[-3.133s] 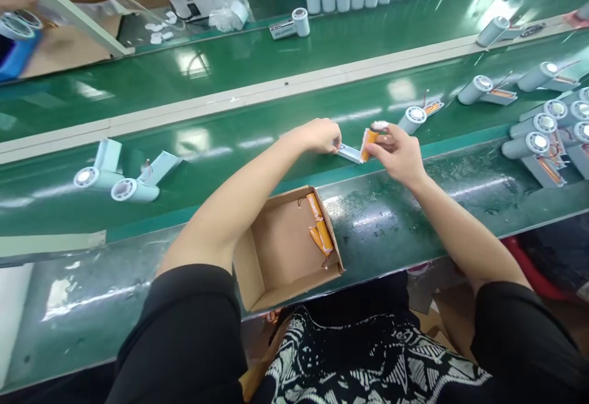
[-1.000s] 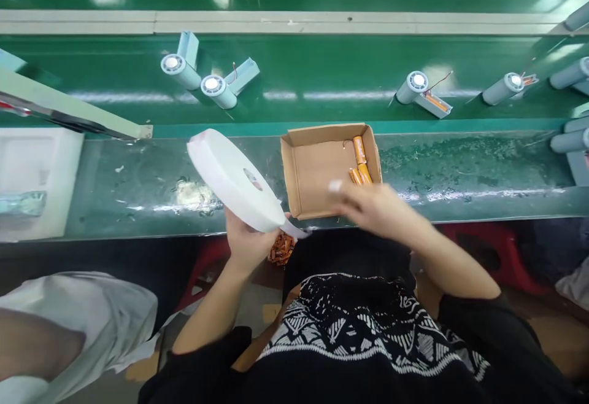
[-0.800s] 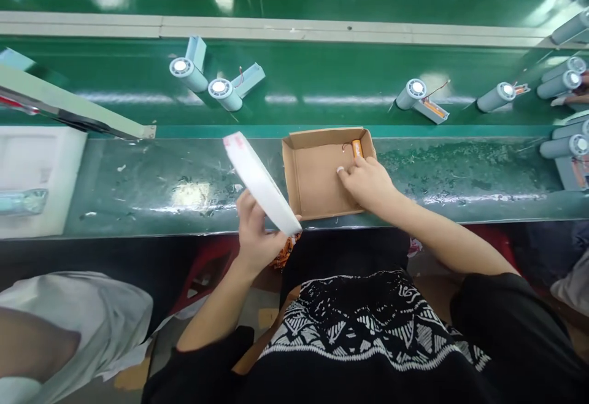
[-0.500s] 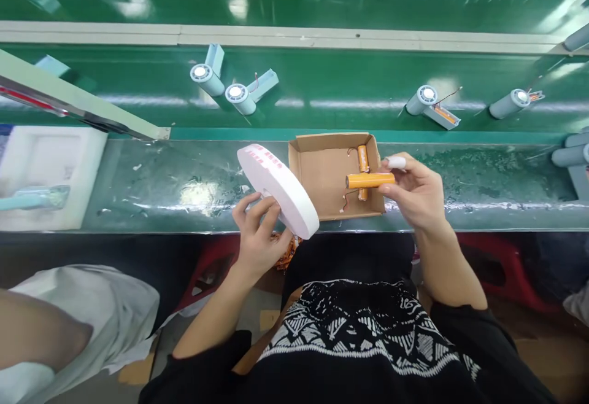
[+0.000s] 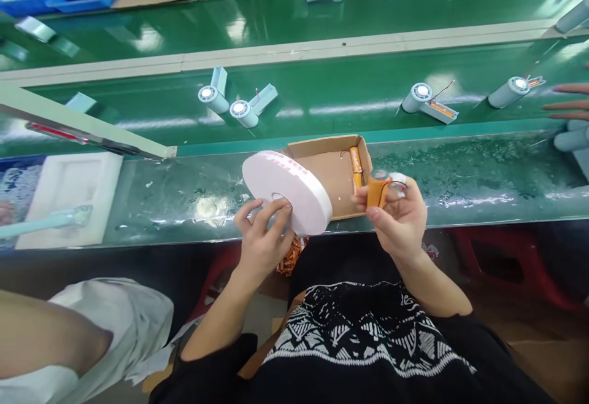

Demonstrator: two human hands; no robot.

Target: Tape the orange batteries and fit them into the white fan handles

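My left hand (image 5: 262,241) grips a large white roll of tape (image 5: 288,192) with small red marks on its rim, held on edge in front of me. My right hand (image 5: 400,217) is closed round an orange cylindrical battery (image 5: 376,188), held end-on with a thin wire curling off it; one fingertip wears a white cot. Just behind both hands a small open cardboard box (image 5: 329,174) sits on the bench ledge with another orange battery (image 5: 355,164) inside.
On the green conveyor belt (image 5: 322,94) lie grey cylindrical housings with flat covers: two together (image 5: 230,104) at left, one (image 5: 418,98) at centre right, one (image 5: 508,92) further right. Another person's fingers (image 5: 568,100) reach in at the right edge. A white foam tray (image 5: 69,198) lies left.
My right hand took an orange battery out of the box and turned it end-on. My left hand tilted the tape roll closer to the battery. Another person's fingers appeared at right.
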